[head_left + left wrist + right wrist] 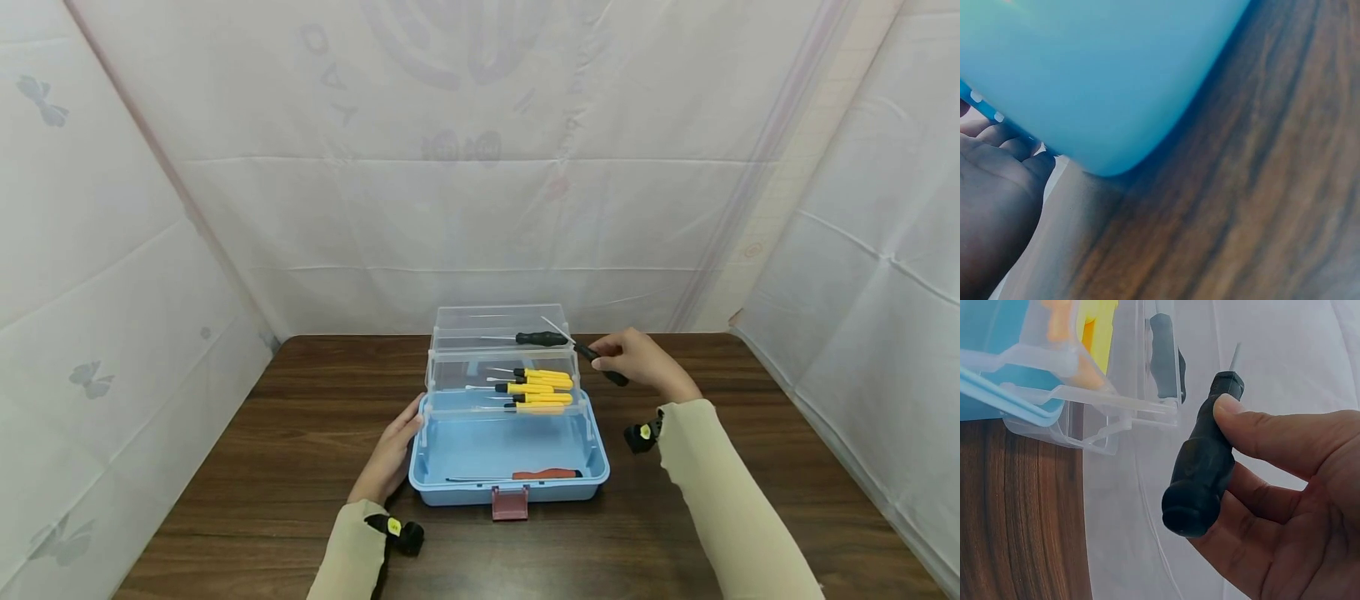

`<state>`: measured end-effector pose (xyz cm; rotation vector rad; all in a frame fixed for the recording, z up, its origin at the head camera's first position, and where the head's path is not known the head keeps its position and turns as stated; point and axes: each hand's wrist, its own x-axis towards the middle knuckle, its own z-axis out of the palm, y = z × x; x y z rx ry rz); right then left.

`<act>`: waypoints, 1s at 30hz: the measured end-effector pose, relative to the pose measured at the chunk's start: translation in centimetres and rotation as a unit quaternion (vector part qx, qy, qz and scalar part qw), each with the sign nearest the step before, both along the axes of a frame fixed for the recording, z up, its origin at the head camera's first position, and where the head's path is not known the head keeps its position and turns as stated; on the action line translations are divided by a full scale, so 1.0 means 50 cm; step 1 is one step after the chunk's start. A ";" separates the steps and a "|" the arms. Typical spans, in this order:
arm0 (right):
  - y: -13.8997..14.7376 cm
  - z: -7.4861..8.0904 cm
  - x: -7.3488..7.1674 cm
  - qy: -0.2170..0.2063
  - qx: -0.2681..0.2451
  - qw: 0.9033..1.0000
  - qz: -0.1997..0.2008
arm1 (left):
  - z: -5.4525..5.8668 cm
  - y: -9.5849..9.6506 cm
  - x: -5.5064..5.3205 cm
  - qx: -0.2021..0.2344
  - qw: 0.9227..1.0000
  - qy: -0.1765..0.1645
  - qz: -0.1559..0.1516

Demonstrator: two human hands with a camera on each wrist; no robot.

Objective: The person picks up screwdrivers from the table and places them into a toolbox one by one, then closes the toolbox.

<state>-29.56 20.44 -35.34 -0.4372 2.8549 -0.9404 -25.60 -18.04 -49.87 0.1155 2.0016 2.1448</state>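
My right hand (637, 360) pinches a black-handled screwdriver (1200, 465) between thumb and fingers, beside the right end of the clear upper tray (468, 340). Its shaft slants up and left over that tray's edge. Another black screwdriver (542, 338) lies in the upper tray. In the clear lower tray (450, 375) are several yellow-handled screwdrivers (536, 387). Both trays stand raised at the back of a light blue toolbox (480, 442). A red-handled screwdriver (547, 473) lies along its front inside. My left hand (392, 450) holds the toolbox's left side near the back corner.
The toolbox sits on a dark wooden table (300, 450). A pinkish latch (510, 503) hangs at its front. White sheeting (480, 217) rises behind the table and on both sides. A black wrist camera (641, 436) is strapped to the right wrist.
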 end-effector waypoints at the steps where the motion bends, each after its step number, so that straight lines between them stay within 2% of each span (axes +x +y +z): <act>1: -0.002 0.000 -0.002 -0.001 -0.001 1.000 -0.001 | 0.000 0.000 0.000 0.000 1.000 0.000 0.000; 10: -0.021 -0.001 -0.024 0.015 -0.017 1.000 0.018 | -0.005 -0.001 -0.007 0.006 1.000 0.006 -0.007; 17: -0.044 -0.003 -0.042 0.014 -0.027 0.999 0.012 | -0.007 -0.001 -0.009 0.005 1.000 0.010 -0.008; 30: -0.081 -0.004 -0.063 0.039 -0.037 0.999 0.002 | -0.008 0.000 -0.008 0.010 1.000 0.008 -0.009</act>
